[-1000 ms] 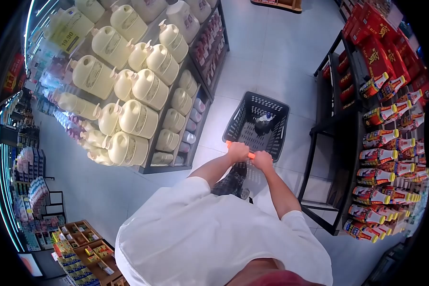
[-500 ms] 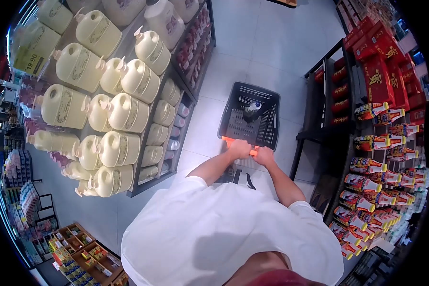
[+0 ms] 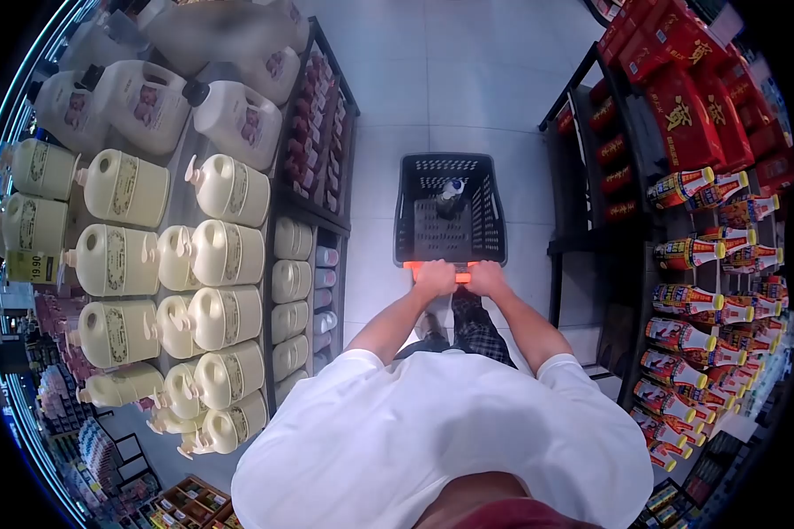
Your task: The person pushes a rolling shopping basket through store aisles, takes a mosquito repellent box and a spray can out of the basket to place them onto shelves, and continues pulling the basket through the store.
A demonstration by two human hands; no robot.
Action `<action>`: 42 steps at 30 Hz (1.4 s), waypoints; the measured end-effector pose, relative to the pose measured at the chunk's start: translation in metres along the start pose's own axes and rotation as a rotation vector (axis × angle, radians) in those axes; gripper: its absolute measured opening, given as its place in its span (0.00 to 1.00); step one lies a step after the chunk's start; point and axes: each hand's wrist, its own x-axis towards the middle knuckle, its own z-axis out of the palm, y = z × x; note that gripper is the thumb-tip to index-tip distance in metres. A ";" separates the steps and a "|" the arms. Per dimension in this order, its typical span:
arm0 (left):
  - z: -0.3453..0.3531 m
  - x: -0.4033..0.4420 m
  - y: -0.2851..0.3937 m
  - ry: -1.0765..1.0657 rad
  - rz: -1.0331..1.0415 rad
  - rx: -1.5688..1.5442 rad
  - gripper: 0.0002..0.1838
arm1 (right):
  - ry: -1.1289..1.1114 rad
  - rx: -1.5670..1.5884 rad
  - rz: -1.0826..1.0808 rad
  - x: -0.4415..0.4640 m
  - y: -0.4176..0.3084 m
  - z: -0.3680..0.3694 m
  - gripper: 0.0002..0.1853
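Observation:
Both of my hands are closed on the orange handle of a black perforated basket cart. My left hand wraps round the handle's left part, and my right hand grips its right part, a short gap between them. Inside the basket, near its far end, stands a bottle with a dark blue and white top; its contents and label are too small to read. The basket is straight ahead of my body, over the tiled floor.
Cream pump bottles and white jugs fill a shelf on the left. Small bottles stand on its lower side racks. To the right, a black rack holds red boxes and yellow-capped bottles.
The view has turned, so the basket and aisle now lie straight ahead. More white jugs show at the upper left, and the shelves have shifted nearer me. Both hands keep their hold.

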 end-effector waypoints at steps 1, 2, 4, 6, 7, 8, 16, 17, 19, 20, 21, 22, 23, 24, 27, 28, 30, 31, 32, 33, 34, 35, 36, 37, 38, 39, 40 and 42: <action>-0.006 0.008 -0.002 -0.012 -0.011 0.006 0.17 | 0.006 0.004 -0.005 0.009 0.004 -0.004 0.15; -0.011 0.016 -0.005 -0.024 -0.023 0.012 0.17 | 0.011 0.008 -0.011 0.017 0.008 -0.007 0.14; -0.032 0.034 -0.009 -0.046 -0.042 0.016 0.17 | 0.047 0.031 -0.016 0.034 0.015 -0.021 0.14; -0.048 0.054 -0.015 -0.069 -0.059 0.008 0.17 | 0.047 0.037 -0.020 0.050 0.019 -0.043 0.14; -0.055 0.065 -0.019 -0.082 -0.073 0.014 0.17 | 0.053 0.052 -0.024 0.061 0.024 -0.049 0.14; -0.063 0.077 -0.023 -0.094 -0.088 0.021 0.17 | 0.059 0.067 -0.029 0.073 0.029 -0.054 0.13; -0.105 0.164 -0.061 -0.120 -0.075 0.038 0.19 | 0.093 0.097 -0.065 0.151 0.060 -0.113 0.14; -0.118 0.175 -0.064 -0.142 -0.056 0.039 0.18 | 0.074 0.100 -0.066 0.165 0.066 -0.118 0.14; -0.132 0.195 -0.067 -0.175 -0.145 0.042 0.17 | 0.058 0.119 -0.103 0.188 0.075 -0.126 0.14; -0.129 0.207 -0.077 -0.145 -0.114 0.067 0.17 | 0.040 0.097 -0.103 0.199 0.079 -0.132 0.14; -0.134 0.216 -0.082 -0.110 -0.092 0.088 0.18 | 0.023 0.071 -0.111 0.210 0.082 -0.140 0.13; -0.137 0.223 -0.085 -0.124 -0.120 0.087 0.18 | 0.014 0.077 -0.105 0.217 0.083 -0.146 0.13; -0.141 0.231 -0.090 -0.132 -0.150 0.083 0.18 | 0.006 0.078 -0.101 0.225 0.085 -0.154 0.13; -0.150 0.240 -0.093 -0.139 -0.182 0.080 0.18 | 0.001 0.078 -0.099 0.234 0.087 -0.163 0.13; -0.172 0.263 -0.100 -0.124 -0.182 0.070 0.18 | -0.018 0.109 -0.088 0.261 0.095 -0.179 0.13; -0.181 0.272 -0.102 -0.125 -0.181 0.079 0.18 | -0.023 0.102 -0.090 0.271 0.099 -0.185 0.14; -0.195 0.287 -0.108 -0.128 -0.174 0.096 0.18 | -0.033 0.089 -0.089 0.289 0.102 -0.195 0.14; -0.196 0.296 -0.114 -0.116 -0.162 0.090 0.18 | -0.040 0.080 -0.092 0.297 0.105 -0.202 0.14; -0.196 0.306 -0.122 -0.104 -0.150 0.084 0.18 | -0.045 0.072 -0.095 0.305 0.108 -0.209 0.14; -0.199 0.313 -0.127 -0.093 -0.139 0.077 0.18 | -0.053 0.064 -0.099 0.313 0.109 -0.216 0.14; -0.204 0.321 -0.130 -0.089 -0.153 0.068 0.18 | -0.048 0.067 -0.097 0.320 0.112 -0.225 0.14; -0.210 0.330 -0.134 -0.085 -0.164 0.067 0.18 | -0.037 0.076 -0.092 0.326 0.114 -0.234 0.14; -0.220 0.338 -0.137 -0.080 -0.172 0.073 0.18 | -0.022 0.091 -0.085 0.335 0.115 -0.242 0.14; -0.233 0.344 -0.136 -0.059 -0.178 0.111 0.18 | -0.022 0.094 -0.071 0.345 0.116 -0.250 0.15; -0.245 0.350 -0.137 -0.058 -0.184 0.098 0.18 | -0.027 0.092 -0.058 0.354 0.118 -0.257 0.16; -0.253 0.358 -0.139 -0.054 -0.191 0.077 0.18 | -0.036 0.084 -0.046 0.363 0.122 -0.263 0.17; -0.258 0.366 -0.143 -0.053 -0.189 0.074 0.17 | -0.047 0.079 -0.047 0.373 0.126 -0.268 0.18; -0.271 0.383 -0.150 -0.046 -0.185 0.063 0.17 | -0.037 0.069 -0.057 0.396 0.138 -0.273 0.18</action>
